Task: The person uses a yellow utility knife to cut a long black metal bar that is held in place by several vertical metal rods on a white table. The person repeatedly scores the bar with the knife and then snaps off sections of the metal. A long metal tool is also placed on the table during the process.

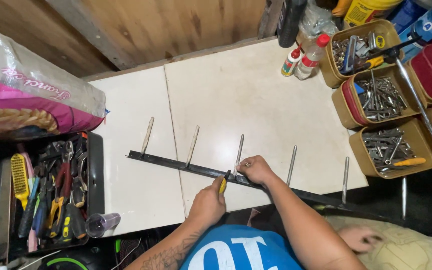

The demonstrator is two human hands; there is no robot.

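Head view, black bar [176, 164] w/ rods lying left-right, screwdriver [223, 183] tip up

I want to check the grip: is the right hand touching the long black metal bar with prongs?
Touching. The head view shows the right hand resting directly on the black metal bar.

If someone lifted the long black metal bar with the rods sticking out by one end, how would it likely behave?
The long black metal bar looks thin and narrow, so it would probably sag or flex slightly. Its upright grey metal rods all stick out one side, so it would likely twist that way. It spans the white tabletop and overhangs, suggesting awkward leverage.
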